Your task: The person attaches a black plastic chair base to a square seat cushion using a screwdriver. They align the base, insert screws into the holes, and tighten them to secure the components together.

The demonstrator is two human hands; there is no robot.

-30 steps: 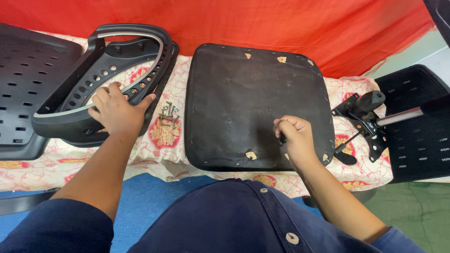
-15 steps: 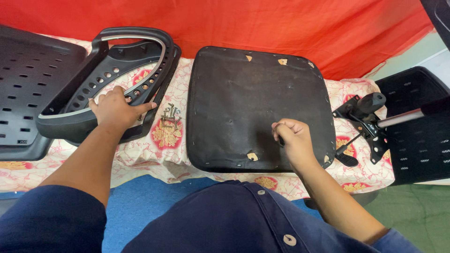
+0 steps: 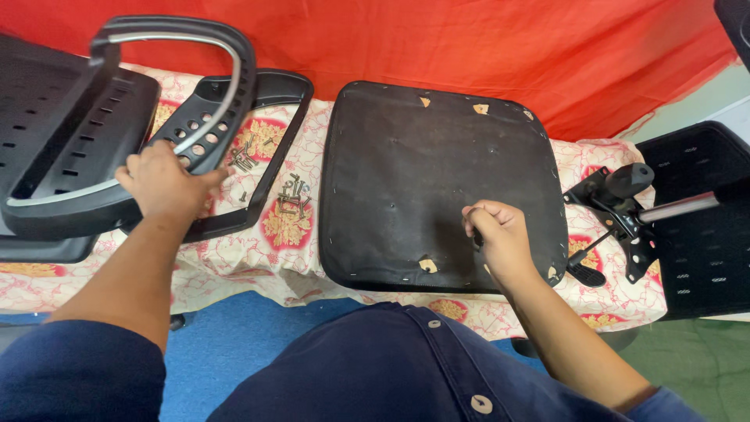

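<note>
Since the earlier frame, my left hand [image 3: 166, 186] had lifted the armrest [image 3: 133, 117] it gripped, so the loop stood higher and further left of the seat [image 3: 437, 184] than before; a second armrest [image 3: 258, 148] lay exposed flat on the cloth [image 3: 293, 234] beneath it. My right hand [image 3: 500, 238] had kept its place on the seat.

I noted my left hand closed round the lower bar of the raised armrest. My right hand was curled into a loose fist at the seat's near right corner; something dark showed between the fingers, but I could not tell what.

The seat lay underside up at the centre of the cloth. Loose screws [image 3: 291, 194] lay just left of it, unused. The mechanism [image 3: 625, 211] lay off its right edge, unattached. Nothing was fitted to the seat yet; I judged assembly barely begun, with both armrests and the mechanism still to mount.
</note>
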